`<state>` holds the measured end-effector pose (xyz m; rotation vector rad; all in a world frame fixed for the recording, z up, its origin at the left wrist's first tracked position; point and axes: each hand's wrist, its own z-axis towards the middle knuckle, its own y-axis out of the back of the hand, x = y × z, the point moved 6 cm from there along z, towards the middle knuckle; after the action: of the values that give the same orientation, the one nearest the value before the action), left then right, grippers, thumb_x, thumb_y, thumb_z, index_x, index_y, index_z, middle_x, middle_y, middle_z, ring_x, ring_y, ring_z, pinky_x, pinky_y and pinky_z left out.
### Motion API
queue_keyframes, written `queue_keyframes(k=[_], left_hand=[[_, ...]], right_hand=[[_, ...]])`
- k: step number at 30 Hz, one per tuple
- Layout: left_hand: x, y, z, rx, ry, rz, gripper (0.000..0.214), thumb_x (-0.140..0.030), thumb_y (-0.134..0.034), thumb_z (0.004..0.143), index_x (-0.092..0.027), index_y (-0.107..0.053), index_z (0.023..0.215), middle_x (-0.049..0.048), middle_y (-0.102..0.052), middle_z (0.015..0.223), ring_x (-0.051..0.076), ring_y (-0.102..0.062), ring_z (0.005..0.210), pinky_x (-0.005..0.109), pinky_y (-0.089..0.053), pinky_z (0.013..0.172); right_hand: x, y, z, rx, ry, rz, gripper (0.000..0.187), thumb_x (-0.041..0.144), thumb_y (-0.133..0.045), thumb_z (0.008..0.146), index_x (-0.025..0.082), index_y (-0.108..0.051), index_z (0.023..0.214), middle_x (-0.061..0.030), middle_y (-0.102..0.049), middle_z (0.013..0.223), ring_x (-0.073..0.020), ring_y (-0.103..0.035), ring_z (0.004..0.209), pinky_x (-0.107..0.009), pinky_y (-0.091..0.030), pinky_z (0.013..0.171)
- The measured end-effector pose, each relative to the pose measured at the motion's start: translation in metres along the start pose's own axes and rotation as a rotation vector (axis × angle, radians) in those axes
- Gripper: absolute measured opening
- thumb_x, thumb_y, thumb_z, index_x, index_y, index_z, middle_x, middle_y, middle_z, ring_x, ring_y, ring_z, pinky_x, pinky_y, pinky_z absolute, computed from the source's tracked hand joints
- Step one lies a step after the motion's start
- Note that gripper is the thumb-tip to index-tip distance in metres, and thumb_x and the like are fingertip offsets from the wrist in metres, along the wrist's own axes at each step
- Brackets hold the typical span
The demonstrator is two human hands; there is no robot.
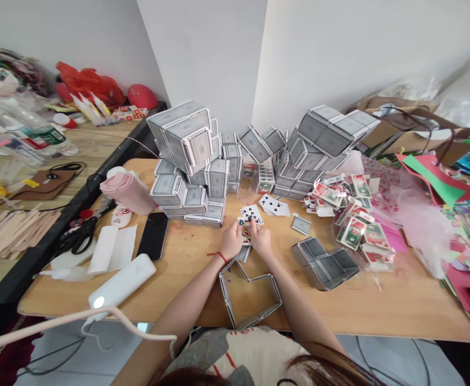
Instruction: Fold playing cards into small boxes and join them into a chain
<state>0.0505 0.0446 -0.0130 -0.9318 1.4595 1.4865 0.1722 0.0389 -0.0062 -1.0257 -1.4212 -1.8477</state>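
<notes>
Tabletop (186,279): cards (247,225) between both hands

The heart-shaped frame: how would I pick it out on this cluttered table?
On the wooden table, at its near edge, lies the heart-shaped frame, an outline of grey-backed cards. Unlike the closed card boxes stacked behind, it is hollow, bare wood inside.

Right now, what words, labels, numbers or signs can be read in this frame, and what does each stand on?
No word or number reads clearly.
Black spade pips: on the face-up cards just beyond the hands; corner numbers too small.
Index on the coloured card pinched between left hand and right hand: blurred.
Green bottle label: blurred.
Print on the red and green card packs: too small.
</notes>
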Motion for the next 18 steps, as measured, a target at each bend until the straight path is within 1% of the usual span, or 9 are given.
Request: queue_keyframes(k=[3,6,10,12,14,16,18], left_hand=[[0.0007,-0.0008,0.0009,-0.047,0.016,0.054,0.023,-0.030,-0.038,0.082,-0.018,-0.045,0.063,0.0005,-0.048,0.056,0.013,-0.044,0.052,0.024,-0.029,0.052],[0.0023,-0.0011,0.0023,-0.065,0.031,0.044,0.025,-0.032,-0.038,0.082,-0.018,-0.043,0.062,0.0000,-0.047,0.054,0.013,-0.044,0.051,0.024,-0.029,0.051],[0.0050,-0.0003,0.0026,-0.066,0.046,0.020,0.025,-0.033,-0.037,0.083,-0.018,-0.043,0.064,0.0000,-0.048,0.056,0.012,-0.045,0.054,0.023,-0.032,0.052],[0.0058,-0.0003,0.0021,-0.058,0.051,0.036,0.024,-0.032,-0.037,0.083,-0.018,-0.044,0.066,0.0004,-0.049,0.058,0.013,-0.047,0.056,0.024,-0.033,0.054],[0.0058,0.0002,0.0012,-0.058,0.049,0.056,0.021,-0.031,-0.036,0.084,-0.018,-0.046,0.071,0.0013,-0.051,0.061,0.013,-0.049,0.059,0.024,-0.036,0.057],[0.0047,0.0014,0.0000,-0.072,0.038,0.043,0.017,-0.029,-0.036,0.084,-0.017,-0.048,0.080,0.0030,-0.055,0.069,0.015,-0.052,0.064,0.026,-0.038,0.060],[0.0032,0.0032,-0.0012,-0.096,0.024,-0.017,0.017,-0.026,-0.036,0.084,-0.018,-0.047,0.092,0.0053,-0.058,0.082,0.016,-0.054,0.073,0.027,-0.041,0.065]], right_hand=[[-0.0014,-0.0008,0.0010,0.073,-0.024,0.107,0.050,0.052,-0.033,0.080,0.021,-0.032,0.041,0.0023,-0.035,0.037,-0.0100,-0.030,0.036,-0.024,-0.019,0.040],[-0.0018,0.0008,0.0009,0.169,-0.022,0.191,0.045,0.052,-0.033,0.080,0.020,-0.041,0.049,0.0024,-0.041,0.043,-0.0105,-0.036,0.041,-0.022,-0.026,0.041],[-0.0022,0.0035,0.0005,0.285,-0.012,0.366,0.031,0.046,-0.044,0.076,0.019,-0.047,0.060,0.0029,-0.046,0.052,-0.0113,-0.041,0.049,-0.022,-0.034,0.047],[-0.0029,0.0035,0.0005,0.311,-0.019,0.461,0.024,0.042,-0.049,0.074,0.019,-0.050,0.067,0.0021,-0.049,0.058,-0.0121,-0.045,0.054,-0.023,-0.037,0.051],[-0.0038,0.0019,0.0000,0.324,-0.035,0.547,0.020,0.039,-0.050,0.073,0.019,-0.053,0.077,0.0014,-0.052,0.063,-0.0127,-0.048,0.057,-0.024,-0.039,0.054],[-0.0048,-0.0002,-0.0009,0.324,-0.051,0.594,0.025,0.037,-0.051,0.073,0.019,-0.052,0.090,0.0028,-0.051,0.061,-0.0117,-0.046,0.053,-0.023,-0.038,0.051],[-0.0065,-0.0012,-0.0019,0.303,-0.066,0.596,0.031,0.035,-0.051,0.074,0.019,-0.048,0.100,0.0065,-0.044,0.053,-0.0098,-0.040,0.046,-0.021,-0.034,0.046]])
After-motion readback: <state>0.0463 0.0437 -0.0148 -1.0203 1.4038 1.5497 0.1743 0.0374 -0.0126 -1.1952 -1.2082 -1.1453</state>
